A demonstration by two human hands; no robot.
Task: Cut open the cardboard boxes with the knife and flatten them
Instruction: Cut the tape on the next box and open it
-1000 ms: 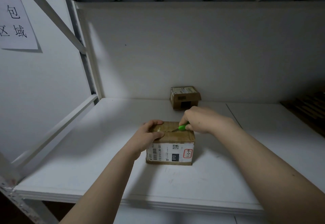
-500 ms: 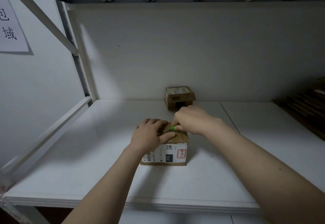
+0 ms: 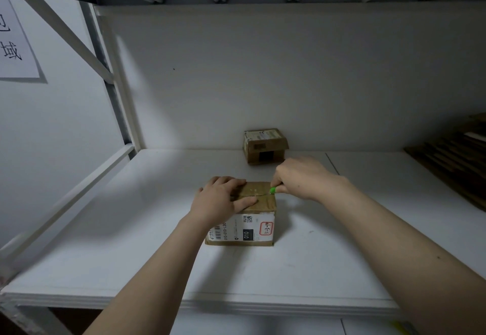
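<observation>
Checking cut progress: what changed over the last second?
The right hand drew the green knife rightward along the top seam to the right edge of the box. The left hand slid from the left corner to lie flat on the top. Unchanged: knife gripped, box in place on the shelf, small box at the back.

- Left hand (image 3: 218, 202) and left forearm (image 3: 157, 269), bare to the frame's lower edge.
- Right hand (image 3: 302, 177) and right forearm (image 3: 394, 242), bare, with one small dark spot on the forearm.
</observation>
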